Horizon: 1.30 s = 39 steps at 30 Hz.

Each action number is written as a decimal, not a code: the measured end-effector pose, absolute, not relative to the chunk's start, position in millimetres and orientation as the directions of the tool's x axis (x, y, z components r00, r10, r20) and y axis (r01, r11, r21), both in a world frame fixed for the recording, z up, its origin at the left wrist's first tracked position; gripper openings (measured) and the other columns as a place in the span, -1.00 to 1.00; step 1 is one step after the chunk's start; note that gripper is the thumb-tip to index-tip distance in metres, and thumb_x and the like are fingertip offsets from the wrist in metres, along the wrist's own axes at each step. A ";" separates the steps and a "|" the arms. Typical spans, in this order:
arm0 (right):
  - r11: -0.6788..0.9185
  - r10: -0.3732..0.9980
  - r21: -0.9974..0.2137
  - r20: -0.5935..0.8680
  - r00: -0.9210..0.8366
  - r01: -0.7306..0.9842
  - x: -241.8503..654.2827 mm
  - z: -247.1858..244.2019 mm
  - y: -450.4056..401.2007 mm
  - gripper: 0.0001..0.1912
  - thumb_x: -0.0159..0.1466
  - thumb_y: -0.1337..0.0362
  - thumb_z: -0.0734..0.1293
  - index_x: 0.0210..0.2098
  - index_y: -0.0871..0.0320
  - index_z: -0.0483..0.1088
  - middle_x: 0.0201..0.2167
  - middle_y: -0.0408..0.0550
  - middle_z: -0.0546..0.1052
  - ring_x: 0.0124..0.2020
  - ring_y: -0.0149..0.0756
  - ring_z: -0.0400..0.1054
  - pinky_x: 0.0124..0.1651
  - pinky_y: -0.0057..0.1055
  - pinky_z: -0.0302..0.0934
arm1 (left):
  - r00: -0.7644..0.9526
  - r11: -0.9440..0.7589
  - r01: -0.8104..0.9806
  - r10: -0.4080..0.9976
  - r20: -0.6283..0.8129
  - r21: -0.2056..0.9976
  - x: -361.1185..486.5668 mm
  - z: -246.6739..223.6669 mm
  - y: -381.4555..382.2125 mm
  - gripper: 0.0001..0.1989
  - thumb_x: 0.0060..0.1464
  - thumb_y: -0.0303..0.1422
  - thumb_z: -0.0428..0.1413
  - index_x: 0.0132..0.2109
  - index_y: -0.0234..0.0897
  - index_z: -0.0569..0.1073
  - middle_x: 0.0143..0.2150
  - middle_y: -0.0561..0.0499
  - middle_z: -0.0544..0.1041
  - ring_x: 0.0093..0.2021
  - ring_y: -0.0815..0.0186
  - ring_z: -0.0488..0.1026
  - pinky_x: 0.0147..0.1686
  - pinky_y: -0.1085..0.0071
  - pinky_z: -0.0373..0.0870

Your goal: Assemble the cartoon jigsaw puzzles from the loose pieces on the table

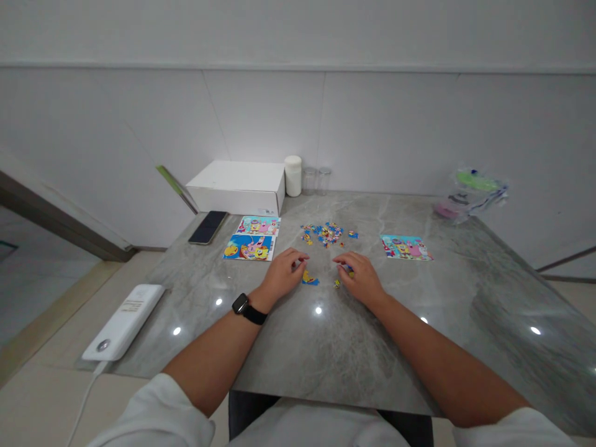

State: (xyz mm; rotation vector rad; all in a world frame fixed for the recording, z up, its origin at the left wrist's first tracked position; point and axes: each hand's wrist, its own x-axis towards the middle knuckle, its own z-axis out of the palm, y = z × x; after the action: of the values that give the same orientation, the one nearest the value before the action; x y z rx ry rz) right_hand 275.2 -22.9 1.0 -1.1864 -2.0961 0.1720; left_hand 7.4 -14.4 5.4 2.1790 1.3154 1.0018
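A loose pile of small colourful puzzle pieces (328,233) lies on the grey marble table. Nearer to me, my left hand (285,272) rests beside a few joined blue and yellow pieces (310,280), its fingers curled and the fingertips near them. My right hand (357,276) is curled to the right, by a small yellow-green piece (337,284). Another blue and yellow piece (351,271) shows partly under its fingers. Whether either hand pinches a piece is too small to tell. Picture cards lie at the left (250,247) and at the right (406,247).
A white box (237,186), a white bottle (293,176) and two small glass jars (316,180) stand along the wall. A phone (208,227) lies at the left. A corded white power bank (123,323) sits at the left edge, a plastic bag (470,195) at the back right.
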 end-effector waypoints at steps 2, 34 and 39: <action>0.566 0.795 -0.432 0.512 -0.326 0.702 275.5 9.0 -24.7 -0.78 0.38 0.33 0.31 -0.04 0.06 0.55 -0.10 0.02 0.65 -0.07 -0.10 0.52 0.07 -0.14 0.32 | 0.281 -0.471 0.581 0.881 0.380 0.664 10.4 1.7 -12.5 -0.80 0.28 -0.42 0.13 -0.02 -0.21 0.61 -0.12 -0.05 0.57 -0.20 0.28 0.49 -0.11 0.31 0.47; 0.462 0.881 -0.094 0.163 -0.444 0.882 207.3 12.6 93.8 -0.54 0.42 0.39 0.21 0.23 0.04 0.53 0.25 0.12 0.47 0.23 0.01 0.30 0.31 -0.10 0.15 | -0.124 -0.296 0.367 0.924 0.361 0.882 14.3 -4.8 4.6 -0.58 0.17 -0.52 0.13 0.17 -0.18 0.39 0.05 -0.07 0.48 -0.08 0.29 0.43 -0.25 0.41 0.39; 0.491 0.867 -0.097 0.150 -0.475 0.866 211.1 11.0 92.3 -0.57 0.41 0.40 0.24 0.13 -0.04 0.60 0.23 0.05 0.48 0.20 -0.01 0.31 0.31 -0.10 0.15 | -0.125 -0.293 0.360 0.926 0.357 0.886 14.8 -4.7 5.0 -0.59 0.17 -0.52 0.13 0.15 -0.18 0.40 0.04 -0.07 0.49 -0.08 0.28 0.44 -0.23 0.40 0.40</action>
State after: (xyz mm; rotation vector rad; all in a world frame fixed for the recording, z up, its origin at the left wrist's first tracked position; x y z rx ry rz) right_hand 211.1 92.3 11.0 -1.5008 -2.5539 0.0112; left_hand 14.8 5.0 -4.7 1.6331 1.4332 1.4287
